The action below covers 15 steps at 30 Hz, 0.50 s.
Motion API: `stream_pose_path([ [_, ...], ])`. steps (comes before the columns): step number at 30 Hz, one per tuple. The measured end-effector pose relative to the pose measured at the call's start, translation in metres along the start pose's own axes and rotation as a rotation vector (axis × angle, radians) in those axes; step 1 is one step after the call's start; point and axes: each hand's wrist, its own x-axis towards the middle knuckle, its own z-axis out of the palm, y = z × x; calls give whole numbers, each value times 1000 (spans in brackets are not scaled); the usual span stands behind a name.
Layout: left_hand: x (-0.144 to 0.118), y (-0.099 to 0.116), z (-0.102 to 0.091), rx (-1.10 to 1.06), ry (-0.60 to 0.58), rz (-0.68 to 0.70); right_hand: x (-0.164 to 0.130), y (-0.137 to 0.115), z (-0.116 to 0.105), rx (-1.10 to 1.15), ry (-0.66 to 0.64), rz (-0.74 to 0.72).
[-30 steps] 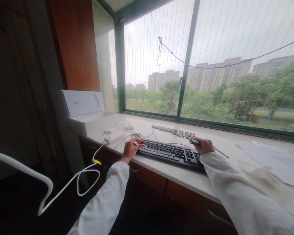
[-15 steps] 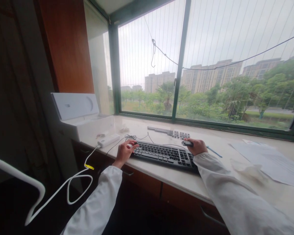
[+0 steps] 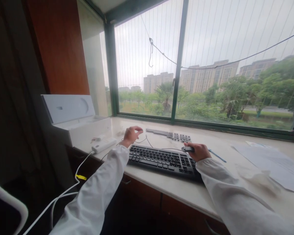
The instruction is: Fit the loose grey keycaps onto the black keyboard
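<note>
A black keyboard [image 3: 161, 160] lies along the front of the counter, with many of its keys stripped to their sockets. My left hand [image 3: 131, 135] is raised past its back left corner, thumb and forefinger pinched on a tiny dark piece that looks like a keycap. Just right of those fingertips, loose keycaps [image 3: 159, 132] lie in rows behind the keyboard. Above the keyboard's right end, my right hand [image 3: 199, 151] is closed around a short dark tool [image 3: 187, 149] with a greyish end pointing left; its exact kind is unclear.
A white power strip [image 3: 104, 144] with a white cord sits at left, beside an open white box [image 3: 88, 127]. A thin cable [image 3: 148, 141] runs behind the keyboard. To the right are a blue stick-like item [image 3: 217, 155], crumpled tissue [image 3: 254, 173] and paper sheets [image 3: 271, 166].
My left hand has lifted off the keyboard's upper left corner and moved back toward the loose keycaps. My right hand still grips the dark tool in nearly the same place. The view has shifted slightly.
</note>
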Motion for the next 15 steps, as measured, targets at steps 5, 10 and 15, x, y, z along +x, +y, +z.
stream_pose_path([
  [5,57,-13,35,127,-195,-61,1,-5,-7,26,3,-4],
  [10,95,-34,76,147,-308,-149,2,-8,-12,55,-20,-31],
  [15,124,-53,112,169,-381,-205,7,-14,-17,61,-40,-68],
])
